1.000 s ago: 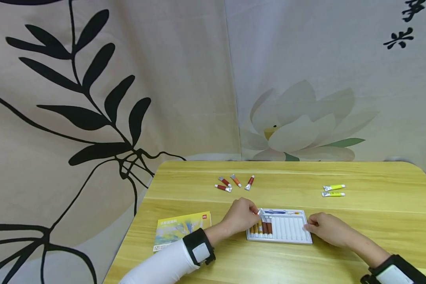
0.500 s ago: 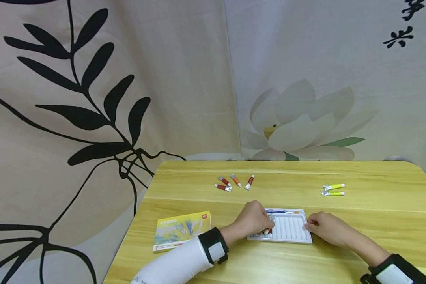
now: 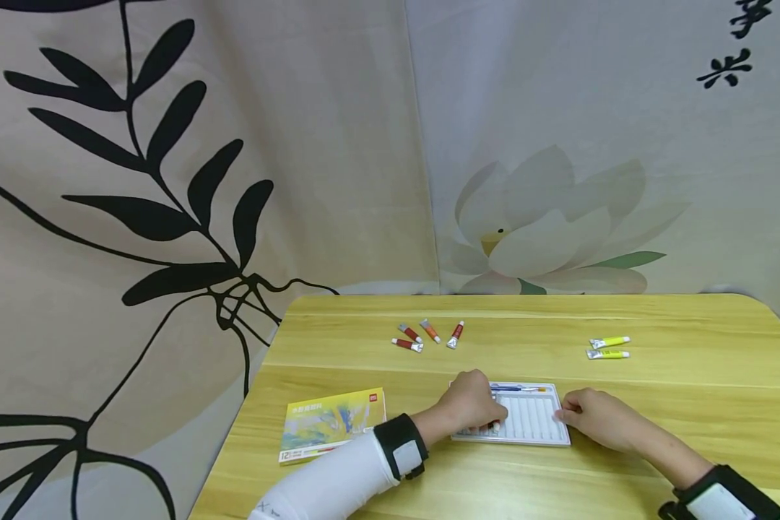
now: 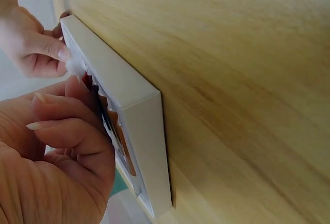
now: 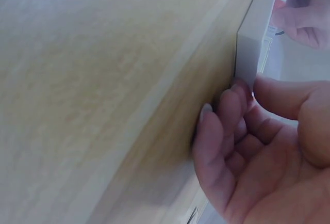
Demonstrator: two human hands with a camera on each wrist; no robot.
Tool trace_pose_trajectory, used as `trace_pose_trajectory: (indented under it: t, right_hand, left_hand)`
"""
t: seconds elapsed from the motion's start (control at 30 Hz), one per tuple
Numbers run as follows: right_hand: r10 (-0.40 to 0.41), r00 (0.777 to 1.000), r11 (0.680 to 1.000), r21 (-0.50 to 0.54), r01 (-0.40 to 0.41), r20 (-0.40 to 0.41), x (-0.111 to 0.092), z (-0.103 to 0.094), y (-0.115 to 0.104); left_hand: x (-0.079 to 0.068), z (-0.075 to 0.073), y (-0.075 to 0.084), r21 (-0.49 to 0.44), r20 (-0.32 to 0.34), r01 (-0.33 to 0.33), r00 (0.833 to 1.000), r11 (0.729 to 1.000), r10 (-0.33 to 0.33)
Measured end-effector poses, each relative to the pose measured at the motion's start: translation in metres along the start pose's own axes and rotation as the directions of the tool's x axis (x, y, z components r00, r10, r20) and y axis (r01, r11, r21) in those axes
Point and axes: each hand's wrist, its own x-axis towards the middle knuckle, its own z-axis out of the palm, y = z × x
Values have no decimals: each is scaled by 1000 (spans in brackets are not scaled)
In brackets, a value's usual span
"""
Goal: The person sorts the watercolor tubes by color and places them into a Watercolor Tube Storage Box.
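The right hand (image 3: 598, 419) is pinching the tray's (image 3: 539, 420) edge in its fingers (image 5: 230, 106), seemingly steadying it on the counter (image 3: 689, 375), while the left hand (image 3: 471, 403) is gripping a tube (image 5: 280, 1) over its left half.

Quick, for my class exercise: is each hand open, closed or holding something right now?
Left hand: holding a reddish paint tube at the white tray.
Right hand: holding the tray's edge.

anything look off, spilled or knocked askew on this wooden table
I see no spill or damage. Mildly untidy: four small red and orange paint tubes lie at mixed angles beyond the white plastic tray, while two bright yellow paint tubes lie nearly parallel to the right.
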Motion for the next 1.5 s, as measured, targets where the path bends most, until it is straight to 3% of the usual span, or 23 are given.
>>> trace_pose_trajectory:
  t: [0.17, 0.53, 0.87, 1.3, 1.5]
  right_hand:
    - [9, 1000, 1000, 15, -9, 7, 0, 0, 0]
    - [-7, 1000, 1000, 14, 7, -2, 0, 0, 0]
    - [-1, 1000, 1000, 15, 1, 2, -1, 0, -1]
    - [-17, 1000, 1000, 5, 17, -8, -1, 1, 2]
    - [-27, 999, 1000, 7, 27, -18, -1, 1, 2]
  left_hand:
    - [2, 0, 1, 23, 49, 8, 999, 1000, -9]
    - [4, 3, 3, 69, 31, 19, 999, 997, -21]
    - [5, 2, 3, 106, 66, 24, 997, 994, -31]
    - [1, 1, -4, 47, 42, -86, 996, 995, 84]
    - [0, 3, -3, 44, 50, -82, 996, 996, 79]
